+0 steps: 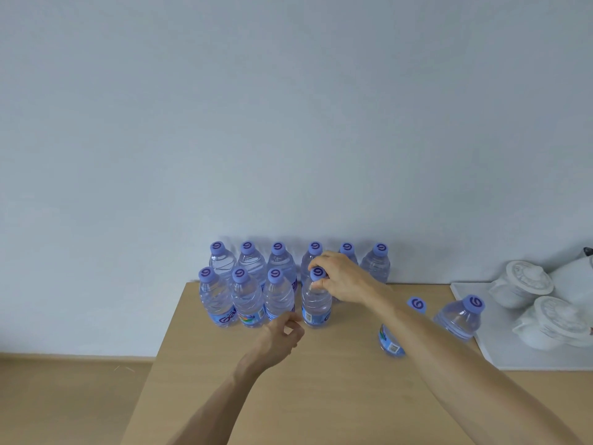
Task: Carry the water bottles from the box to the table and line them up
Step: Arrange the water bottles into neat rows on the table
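Clear water bottles with purple caps stand in two rows at the back of the wooden table (288, 396). The back row (250, 264) runs along the wall. The front row (247, 300) holds several bottles. My right hand (343, 277) grips the neck of the rightmost front-row bottle (316, 306), which stands upright on the table. Just in front of that row, my left hand (282, 338) hovers with fingers loosely curled and holds nothing. Two more bottles stand apart to the right: one (390, 343) partly hidden behind my right forearm, another (459, 317) by the tray. The box is out of view.
A white tray (491, 351) at the table's right side carries white lidded ceramic pots (526, 285). The wall rises directly behind the bottles. The table's left edge drops to a wooden floor (64, 396).
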